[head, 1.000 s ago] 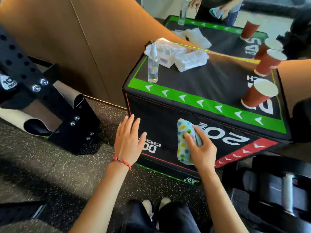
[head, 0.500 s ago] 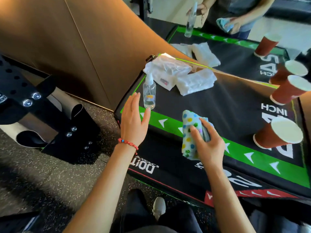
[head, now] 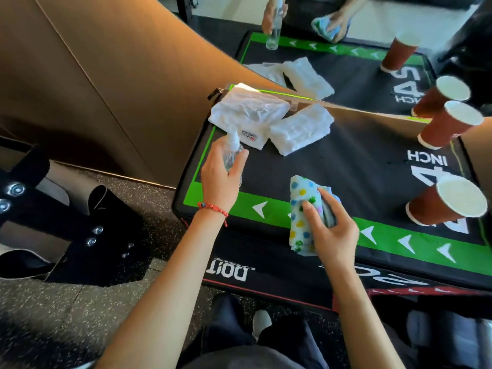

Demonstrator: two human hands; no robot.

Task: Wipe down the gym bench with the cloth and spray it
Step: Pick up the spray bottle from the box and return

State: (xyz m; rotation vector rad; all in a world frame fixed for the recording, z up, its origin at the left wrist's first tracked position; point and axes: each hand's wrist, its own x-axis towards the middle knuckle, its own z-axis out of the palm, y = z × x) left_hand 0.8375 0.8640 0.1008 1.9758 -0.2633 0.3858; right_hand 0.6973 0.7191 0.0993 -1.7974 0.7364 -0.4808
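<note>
Bench top [head: 354, 166], black and padded with a green arrow band along the near edge, is what I take as the gym bench here, and I place everything against it. My left hand [head: 222, 177] curls round the clear spray bottle [head: 232, 153] at the bench's left end, just in front of the white packet [head: 247, 113]; the nozzle stands above my fingers, so I judge the grip is meant for lifting and pumping it. My right hand [head: 330, 230] pinches the dotted cloth [head: 302, 209] bunched on the near green band, fingers curled over it so a thick pad faces the surface. Red paper cups [head: 447, 201] stand along the bench's right end, and a folded white towel [head: 300, 129] lies at its far side. Both would block a full wipe, I think, so spraying the bare middle looks the sensible next step.
</note>
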